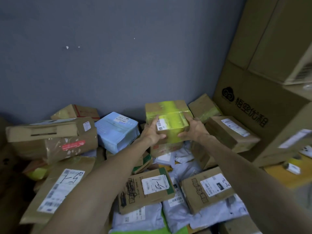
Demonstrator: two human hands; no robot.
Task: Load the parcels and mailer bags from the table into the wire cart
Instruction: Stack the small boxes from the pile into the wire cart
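1. Yellow-green tape wraps the small brown box [168, 122], which is held between both hands above the far side of the pile, close to the grey wall [101, 56].
2. The left hand [152, 132] grips the box's left end: the thumb lies on the top face beside a white label, and the fingers curl round the lower near edge.
3. The right hand [194, 129] grips the right end, with fingers laid along the top right edge and the thumb pressed to the near side.
4. The box tilts slightly toward the camera. Whether its underside touches the parcel beneath cannot be told.
5. A blue parcel [116, 130] lies just left of the left hand, and a brown parcel [233, 132] lies just right of the right hand.
6. Nearer the camera, two flat brown parcels marked by pen, the 5-1 parcel [148, 190] and the 2-2 parcel [207, 188], rest on grey mailer bags [179, 215].
7. Both forearms cross the pile and cover part of it.
8. The worktop is wholly covered by parcels and bags.
9. Most label print is too blurred to read.
10. A large carton [253, 107] with black characters stands at the right, and the stack on it is cut off by the frame edge.
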